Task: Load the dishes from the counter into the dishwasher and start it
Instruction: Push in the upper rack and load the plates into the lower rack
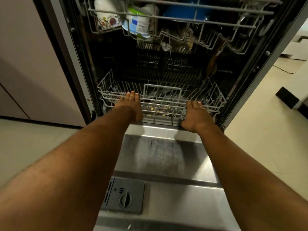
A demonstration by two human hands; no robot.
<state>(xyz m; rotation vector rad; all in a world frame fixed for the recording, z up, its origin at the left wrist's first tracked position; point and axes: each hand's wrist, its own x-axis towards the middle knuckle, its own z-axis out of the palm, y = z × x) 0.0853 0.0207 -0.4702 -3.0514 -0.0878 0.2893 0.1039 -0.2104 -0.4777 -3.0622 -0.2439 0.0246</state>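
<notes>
Both hands flat on the front of the lower rack (215,97) of the open dishwasher (70,52)

The left hand (131,105) and the right hand (196,115) each have straight fingers held close together, fingertips on the rack's front wire, gripping nothing. The door (166,155) lies folded down beneath the arms. The lower rack sits inside the machine and looks bare of dishes, with food crumbs (158,110) under its front edge. The upper rack (183,18) already carries a flowered bowl (108,20), a plastic tub (138,22) and something blue (183,10). The counter is out of view, so I cannot tell how many dishes remain there. As I judge it, loading is partway at most, and shutting the door and starting the wash are not yet done
</notes>
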